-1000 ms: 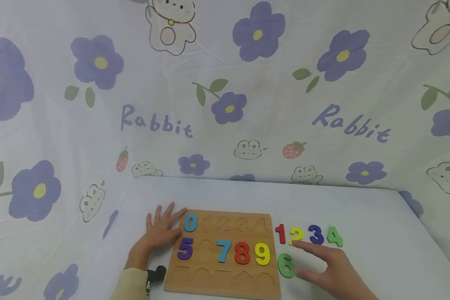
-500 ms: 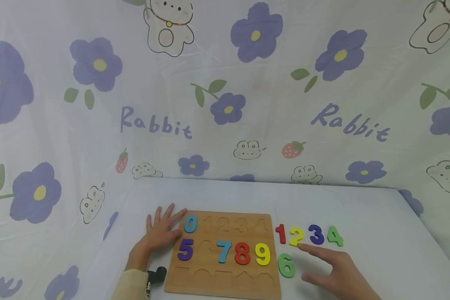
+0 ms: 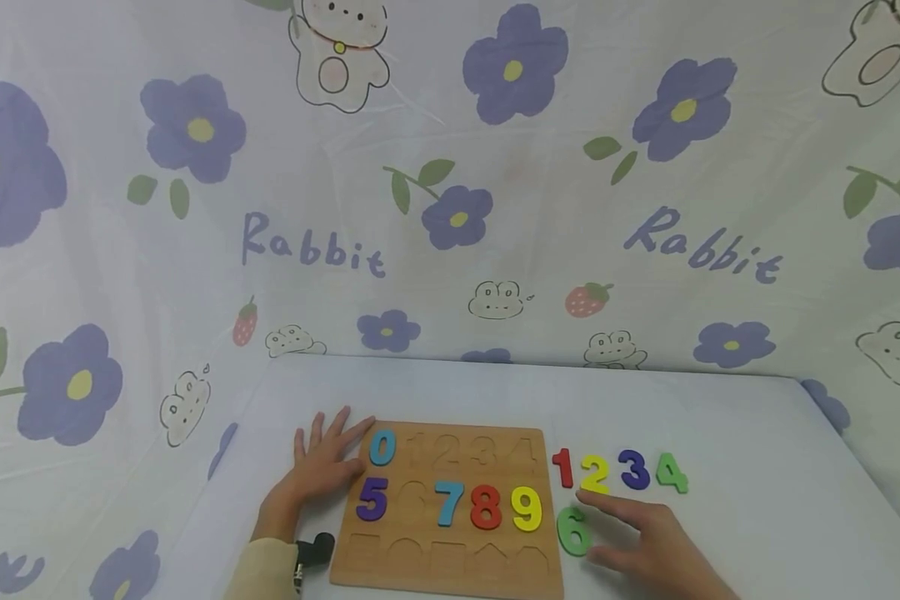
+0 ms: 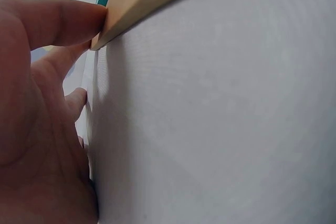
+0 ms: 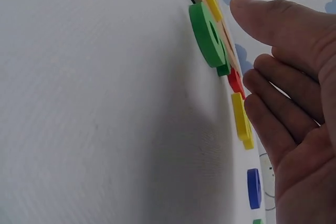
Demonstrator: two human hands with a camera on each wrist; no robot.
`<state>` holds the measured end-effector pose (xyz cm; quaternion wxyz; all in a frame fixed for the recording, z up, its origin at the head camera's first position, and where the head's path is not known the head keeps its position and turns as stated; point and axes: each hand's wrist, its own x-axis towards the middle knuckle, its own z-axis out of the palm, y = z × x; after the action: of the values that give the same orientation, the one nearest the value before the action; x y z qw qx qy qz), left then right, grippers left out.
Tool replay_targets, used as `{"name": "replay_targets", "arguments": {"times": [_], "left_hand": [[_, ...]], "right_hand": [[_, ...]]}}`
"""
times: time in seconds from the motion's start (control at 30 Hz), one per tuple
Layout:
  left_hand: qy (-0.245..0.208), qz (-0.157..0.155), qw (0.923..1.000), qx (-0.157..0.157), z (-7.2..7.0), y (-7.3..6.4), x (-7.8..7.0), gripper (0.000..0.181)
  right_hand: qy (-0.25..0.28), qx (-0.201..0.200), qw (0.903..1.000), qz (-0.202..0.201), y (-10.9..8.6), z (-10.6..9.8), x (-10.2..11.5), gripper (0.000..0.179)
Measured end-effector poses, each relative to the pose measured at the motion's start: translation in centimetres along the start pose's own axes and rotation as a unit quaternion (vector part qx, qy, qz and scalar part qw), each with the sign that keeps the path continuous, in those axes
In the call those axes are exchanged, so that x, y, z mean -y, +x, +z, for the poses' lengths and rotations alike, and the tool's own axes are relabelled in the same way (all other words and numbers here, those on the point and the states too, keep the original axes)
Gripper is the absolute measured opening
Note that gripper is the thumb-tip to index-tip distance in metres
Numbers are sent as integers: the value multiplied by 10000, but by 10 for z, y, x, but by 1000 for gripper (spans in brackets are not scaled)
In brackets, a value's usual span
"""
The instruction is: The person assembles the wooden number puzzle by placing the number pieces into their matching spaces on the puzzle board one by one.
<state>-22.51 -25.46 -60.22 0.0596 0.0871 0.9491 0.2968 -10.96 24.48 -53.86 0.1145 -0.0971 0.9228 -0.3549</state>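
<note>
A wooden number board [image 3: 420, 577] lies on the white table. My left hand [image 3: 322, 458] spreads its fingers at the board's upper left corner, with the thumb [image 4: 79, 22] against its side edge. Seated in the board are a blue 0 [image 3: 375, 447], a purple 5 [image 3: 372, 500], a blue 7 [image 3: 450, 500], a red 8 [image 3: 485, 506] and a yellow 9 [image 3: 527, 512]. Right of the board lies a green number 6 [image 3: 564, 533]. Over it my right hand [image 3: 648, 533] holds thumb and index finger apart; the right wrist view shows a gap between the thumb and the green 6.
A red 1 [image 3: 566, 468], a yellow 2 [image 3: 594, 475], a purple-blue 3 [image 3: 636, 469] and a green 4 [image 3: 672, 473] form a row behind the 6. The board's front row has several shaped recesses. A flower-patterned curtain [image 3: 555, 242] hangs behind the table.
My right hand drew back slightly to the right, then came left again toward the green 6. The left hand, board and numbers stay in place.
</note>
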Motion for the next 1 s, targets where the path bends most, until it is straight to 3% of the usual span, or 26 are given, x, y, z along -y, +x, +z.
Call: {"name": "replay_targets", "arguments": {"times": [0.33,0.8,1.0], "left_hand": [[-88,36,10000,-22,-7,-7,-8,72],[-11,-35,10000,50,-3,0,-3,74],[-42,-20,10000,66,-7,-5,-9,73]], "right_hand": [[-142,-12,9999,25,9,15,-6,66],[-388,-44,9990,-195,9,18,-4,64],[-279,-109,9995,-37,10,19,-5,62]]}}
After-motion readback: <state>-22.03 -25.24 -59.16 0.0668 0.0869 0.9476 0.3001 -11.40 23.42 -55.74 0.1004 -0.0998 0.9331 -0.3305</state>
